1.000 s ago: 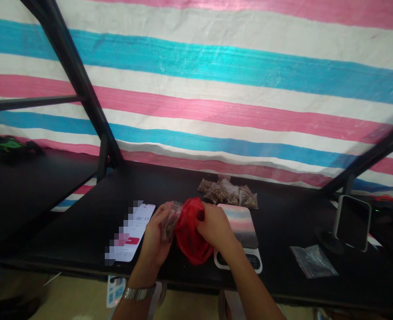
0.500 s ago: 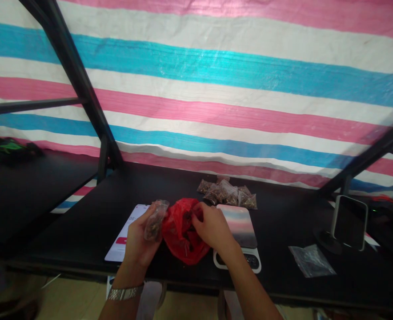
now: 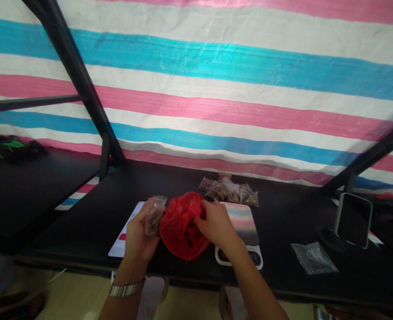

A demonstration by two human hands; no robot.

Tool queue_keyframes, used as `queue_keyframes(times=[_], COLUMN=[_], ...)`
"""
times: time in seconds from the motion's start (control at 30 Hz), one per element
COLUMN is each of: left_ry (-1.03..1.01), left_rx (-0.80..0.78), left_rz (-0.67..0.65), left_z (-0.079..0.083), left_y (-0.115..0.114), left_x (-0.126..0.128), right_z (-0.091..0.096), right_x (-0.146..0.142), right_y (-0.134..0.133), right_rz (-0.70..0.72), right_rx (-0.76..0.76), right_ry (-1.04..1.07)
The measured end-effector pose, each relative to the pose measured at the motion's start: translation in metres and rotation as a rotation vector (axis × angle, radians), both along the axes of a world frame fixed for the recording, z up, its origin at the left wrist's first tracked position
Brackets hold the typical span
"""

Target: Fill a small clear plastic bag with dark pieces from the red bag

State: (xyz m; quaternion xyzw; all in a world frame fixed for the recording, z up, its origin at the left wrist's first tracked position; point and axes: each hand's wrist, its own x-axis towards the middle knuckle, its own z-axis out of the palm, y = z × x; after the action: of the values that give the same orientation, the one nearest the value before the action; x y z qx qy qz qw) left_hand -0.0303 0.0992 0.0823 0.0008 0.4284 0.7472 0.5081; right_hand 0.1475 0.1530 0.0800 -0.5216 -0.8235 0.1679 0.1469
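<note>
The left hand [image 3: 137, 238] grips a clear bag [image 3: 154, 216] beside a red bag [image 3: 180, 226] on the counter [image 3: 66, 235].

The left fingers curl closed round the clear bag, which holds a small amount of dark, dried-looking matter. The right hand [image 3: 214, 224] rests at the red bag's gathered mouth, fingers bent inward; whether they pinch anything inside cannot be told. Dark matter shows within the red bag, so some remains there. Already filled, a heap of small bags [image 3: 230, 191] lies behind the scale [image 3: 238, 226]. A flat, seemingly unfilled bag [image 3: 313, 258] lies to the right, near a phone on a stand [image 3: 354, 221].
</note>
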Motion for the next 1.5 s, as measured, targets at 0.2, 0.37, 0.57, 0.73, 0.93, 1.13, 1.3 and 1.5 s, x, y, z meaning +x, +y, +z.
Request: queue_keyframes(times=[0.2, 0.37, 0.57, 0.73, 0.93, 1.13, 1.3, 1.5], left_ry=[0.037, 0.261, 0.649, 0.776, 0.735, 0.415, 0.282, 0.296], left_rx=[0.083, 0.204, 0.175, 0.043, 0.030, 0.028, 0.038, 0.071], left_rz=[0.078, 0.039, -0.335, -0.404, -0.334, -0.221, -0.182, -0.170], left_z=[-0.009, -0.001, 0.000, -0.020, -0.042, -0.051, -0.050, -0.054], left_y=[0.000, -0.018, -0.046, -0.044, -0.027, -0.022, -0.022, -0.022], left_x=[-0.003, -0.006, 0.010, 0.025, 0.029, 0.031, 0.030, 0.028], right_z=[0.003, 0.001, -0.005, -0.009, -0.015, -0.024, -0.025, -0.021], right_x=[0.010, 0.006, 0.004, 0.007, 0.000, -0.006, -0.009, -0.008], right_y=[-0.002, -0.008, -0.010, -0.008, -0.005, -0.001, -0.002, -0.001], right_rz=[-0.026, 0.000, -0.018, -0.029, -0.064, -0.033, -0.040, -0.050], right_rx=[0.042, 0.031, 0.068, 0.101, 0.124, 0.053, -0.017, -0.117], right_ry=[-0.001, -0.092, -0.170, -0.119, -0.027, 0.130, 0.223, 0.293])
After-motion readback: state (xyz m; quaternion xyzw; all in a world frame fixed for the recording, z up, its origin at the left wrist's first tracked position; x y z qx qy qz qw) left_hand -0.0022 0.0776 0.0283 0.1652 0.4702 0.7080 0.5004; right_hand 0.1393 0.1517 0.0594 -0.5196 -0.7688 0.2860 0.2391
